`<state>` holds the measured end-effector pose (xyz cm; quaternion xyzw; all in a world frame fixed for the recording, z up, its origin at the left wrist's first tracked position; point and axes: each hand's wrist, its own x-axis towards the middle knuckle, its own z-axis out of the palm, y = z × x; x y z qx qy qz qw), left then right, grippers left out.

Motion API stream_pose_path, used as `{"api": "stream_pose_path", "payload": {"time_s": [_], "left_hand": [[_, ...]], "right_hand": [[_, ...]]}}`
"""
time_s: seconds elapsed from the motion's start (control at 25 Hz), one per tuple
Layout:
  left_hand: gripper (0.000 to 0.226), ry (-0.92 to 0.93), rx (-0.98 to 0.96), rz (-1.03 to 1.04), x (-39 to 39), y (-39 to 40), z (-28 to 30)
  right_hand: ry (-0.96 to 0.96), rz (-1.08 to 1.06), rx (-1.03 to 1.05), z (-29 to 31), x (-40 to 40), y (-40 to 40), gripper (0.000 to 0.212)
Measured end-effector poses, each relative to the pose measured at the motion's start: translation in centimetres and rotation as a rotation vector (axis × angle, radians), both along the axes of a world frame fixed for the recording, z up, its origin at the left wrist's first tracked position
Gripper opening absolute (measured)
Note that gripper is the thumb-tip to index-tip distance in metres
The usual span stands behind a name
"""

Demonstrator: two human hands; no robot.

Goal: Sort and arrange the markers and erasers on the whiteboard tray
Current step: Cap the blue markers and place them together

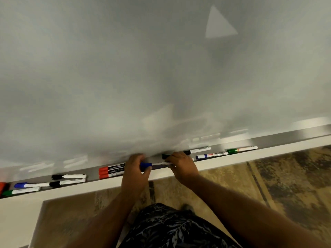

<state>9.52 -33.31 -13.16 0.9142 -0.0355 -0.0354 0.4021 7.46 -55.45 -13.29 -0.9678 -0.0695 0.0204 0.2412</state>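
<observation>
Hands (138,169) pinching marker (154,164) over tray edge (232,159)

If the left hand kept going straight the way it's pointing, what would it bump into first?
Probably the whiteboard. The left hand, gripping the blue marker, reaches across the tray toward the board, just right of the red markers. Depth is hard to judge.

Three red-capped markers (111,171), four blue (146,165), four black (69,176), two green (241,150), two hands (136,170)
</observation>
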Motion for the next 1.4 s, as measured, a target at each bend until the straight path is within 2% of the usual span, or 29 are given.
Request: {"api": "stream_pose_path", "payload": {"time_s": [0.08, 0.12, 0.2, 0.28, 0.4, 0.52, 0.64, 0.8, 0.96, 1.04, 1.2, 1.32, 1.4], "left_hand": [[0.04, 0.151, -0.26, 0.261, -0.4, -1.7, 0.1], [0.034, 0.285, -0.466, 0.393, -0.5, -2.8, 0.3], [0.018, 0.477, -0.824, 0.521, -0.8, -4.4, 0.4], [0.009, 0.499, -0.914, 0.541, -1.2, -5.4, 0.5], [0.014, 0.507, -0.96, 0.589, -1.7, -6.3, 0.4], [0.021, 0.504, -0.862, 0.593, -2.3, -7.1, -0.2], [0.021, 0.53, -0.749, 0.517, -3.1, -8.1, -0.6], [0.012, 0.558, -0.672, 0.514, -3.3, -8.0, 0.6], [0.019, 0.454, -0.709, 0.408, -3.9, -7.2, 2.7], [0.025, 0.411, -0.747, 0.404, -4.2, -6.0, 3.6], [0.018, 0.294, -0.882, 0.592, -4.7, -1.1, 4.2], [0.021, 0.228, -0.813, 0.786, -5.0, 4.2, 3.9], [0.029, 0.209, -0.774, 0.943, -5.1, 8.6, 3.9]], "right_hand": [[-0.019, -0.03, 0.186, -0.1, -0.5, -0.9, 0.019], [-0.005, -0.026, 0.253, 0.0, -0.8, -1.1, 0.019], [0.031, 0.023, 0.308, 0.2, -1.4, -1.6, 0.02], [0.004, 0.052, 0.259, 0.6, -1.9, -3.3, 0.028], [-0.047, -0.075, 0.025, 0.8, -2.0, -9.0, 0.028], [0.128, -0.2, -0.25, 0.8, -2.0, -13.9, 0.045], [0.142, -0.178, -0.29, 0.3, -2.0, -15.0, 0.032], [0.023, -0.075, -0.18, 1.7, -1.2, -12.9, 0.017], [-0.027, 0.098, 0.157, 4.2, -0.9, -5.3, 0.03], [0.021, 0.15, 0.275, 5.2, -0.7, -0.1, 0.034], [0.119, 0.194, 0.437, 6.2, 0.6, 7.5, 0.034], [0.157, 0.301, 0.479, 6.6, 1.1, 12.1, 0.035], [0.169, 0.338, 0.48, 6.5, 1.2, 15.3, 0.029]]}}
